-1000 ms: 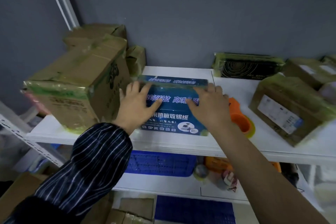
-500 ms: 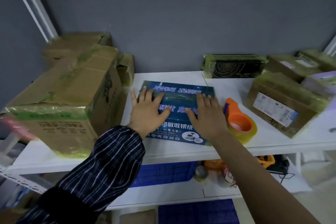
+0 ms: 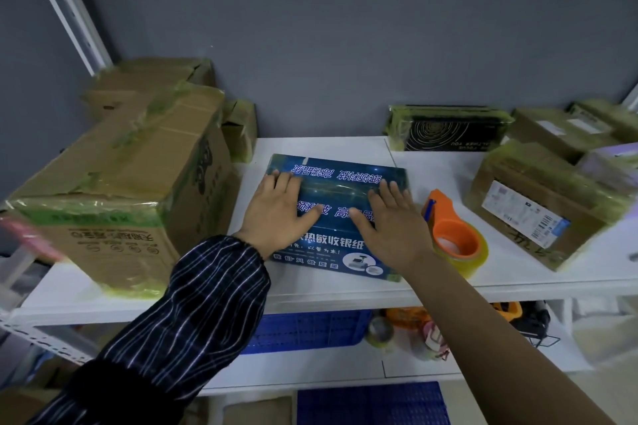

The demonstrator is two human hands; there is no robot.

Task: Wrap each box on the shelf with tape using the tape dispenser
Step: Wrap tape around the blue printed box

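Both hands, the left hand (image 3: 276, 214) and right hand (image 3: 390, 224), lie flat with fingers spread wide on the blue box (image 3: 336, 179) mid-shelf (image 3: 448, 283), likely pressing its tape band smooth, while the orange tape dispenser (image 3: 455, 235) rests just right, within easy reach.

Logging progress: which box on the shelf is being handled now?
The blue box lying flat beside the orange tape dispenser: the left hand and right hand both rest flat on its top. No other box is blue or touched.
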